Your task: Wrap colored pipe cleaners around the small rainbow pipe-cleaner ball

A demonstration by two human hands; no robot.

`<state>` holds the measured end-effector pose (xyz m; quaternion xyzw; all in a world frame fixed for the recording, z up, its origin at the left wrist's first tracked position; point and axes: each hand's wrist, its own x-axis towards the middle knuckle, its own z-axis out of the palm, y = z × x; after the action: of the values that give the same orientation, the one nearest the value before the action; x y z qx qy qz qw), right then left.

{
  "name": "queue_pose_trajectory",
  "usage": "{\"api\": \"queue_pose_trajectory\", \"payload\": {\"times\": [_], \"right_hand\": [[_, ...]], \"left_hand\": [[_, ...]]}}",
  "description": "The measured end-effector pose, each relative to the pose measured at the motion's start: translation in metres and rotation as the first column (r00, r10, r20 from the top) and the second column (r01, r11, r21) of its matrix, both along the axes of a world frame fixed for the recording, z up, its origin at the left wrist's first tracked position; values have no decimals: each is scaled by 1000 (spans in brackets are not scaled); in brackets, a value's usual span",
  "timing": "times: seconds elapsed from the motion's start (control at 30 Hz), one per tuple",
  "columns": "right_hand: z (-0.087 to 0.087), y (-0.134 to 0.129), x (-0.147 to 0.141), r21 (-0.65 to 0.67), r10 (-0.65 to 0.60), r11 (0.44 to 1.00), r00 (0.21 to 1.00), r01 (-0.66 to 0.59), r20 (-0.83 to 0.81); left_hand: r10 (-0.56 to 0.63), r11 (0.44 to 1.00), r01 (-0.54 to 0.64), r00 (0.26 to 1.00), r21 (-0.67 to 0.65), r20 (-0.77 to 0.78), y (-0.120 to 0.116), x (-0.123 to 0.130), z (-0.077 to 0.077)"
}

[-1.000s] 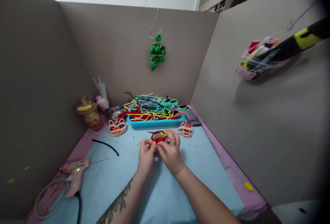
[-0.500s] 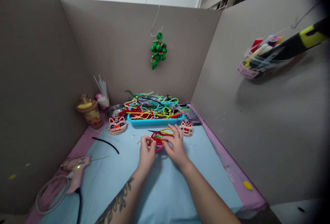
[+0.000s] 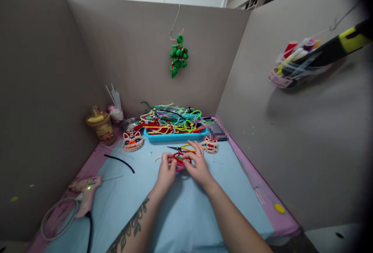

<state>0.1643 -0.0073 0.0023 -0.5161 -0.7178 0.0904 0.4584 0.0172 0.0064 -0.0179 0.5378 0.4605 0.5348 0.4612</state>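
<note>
Between my hands is a small looped piece of red and pink pipe cleaners [image 3: 180, 164], with a bit of green and orange inside it. My left hand [image 3: 166, 170] pinches its left edge between thumb and fingers. On the other side, my right hand [image 3: 199, 168] pinches the right edge with thumb and index finger, its other fingers raised. A thin pale end sticks out left of my left hand. Just behind lie scissors [image 3: 174, 148] with dark blades and yellow handles, partly covered by my right fingers.
A blue tray [image 3: 175, 138] piled with colourful pipe cleaners stands at the back, flanked by two animal-face pieces, left [image 3: 133, 142] and right [image 3: 210, 145]. A lit pink glue gun [image 3: 87, 196] and a black pipe cleaner [image 3: 121, 162] lie left. Grey panels [image 3: 131, 51] enclose the table.
The looped piece has turned between my fingers, showing more open loops and less of its flat red face. Both hands stay almost in place, the right one slightly further left.
</note>
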Motion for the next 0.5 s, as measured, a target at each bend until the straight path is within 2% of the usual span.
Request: {"api": "queue_pose_trajectory", "payload": {"times": [0.13,0.27,0.4,0.5], "right_hand": [[7,-9,-6,88,-3,996,986,-12,168],[8,-13,-16,119,-88,991,954,55,285],[5,-10,-20,104,-105,992,943,75,315],[3,-7,-18,70,-91,995,955,74,282]], "left_hand": [[116,991,-110,990,73,-79,1,0,0],[151,984,-134,978,118,-146,1,0,0],[98,988,-76,981,133,-167,0,-1,-2],[42,981,15,955,193,-292,-1,-2,1]]}}
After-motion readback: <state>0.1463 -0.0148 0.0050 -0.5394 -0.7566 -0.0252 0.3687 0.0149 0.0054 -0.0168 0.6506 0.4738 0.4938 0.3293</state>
